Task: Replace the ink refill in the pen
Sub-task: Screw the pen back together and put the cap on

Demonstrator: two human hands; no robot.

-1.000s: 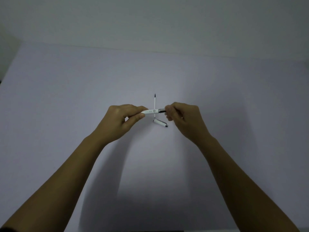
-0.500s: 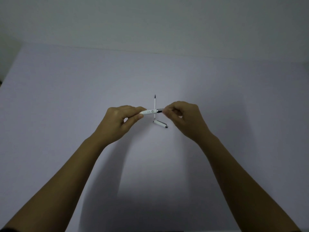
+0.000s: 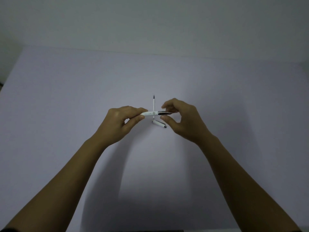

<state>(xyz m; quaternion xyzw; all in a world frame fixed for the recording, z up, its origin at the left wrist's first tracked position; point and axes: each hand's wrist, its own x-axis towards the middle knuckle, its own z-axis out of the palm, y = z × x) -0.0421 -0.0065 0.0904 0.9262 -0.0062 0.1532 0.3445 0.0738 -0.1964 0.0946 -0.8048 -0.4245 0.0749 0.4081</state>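
A white pen (image 3: 151,113) with a dark metallic front section lies level above the table, held between my hands. My left hand (image 3: 122,122) pinches the white barrel's left end between thumb and forefinger. My right hand (image 3: 181,118) has its fingers spread around the dark front section, forefinger above and thumb just below; whether they touch it is unclear. A thin white ink refill (image 3: 153,104) with a dark tip lies on the table behind the pen, pointing away from me. The white pen cap (image 3: 159,123) lies on the table just below the pen.
The work surface is a plain pale lilac table (image 3: 66,97) that meets a grey wall at the far edge. A dark edge shows at the bottom of the view.
My right hand has loosened from a closed pinch on the pen's dark front section, its fingers now apart around it. The left hand and pen stayed nearly still.
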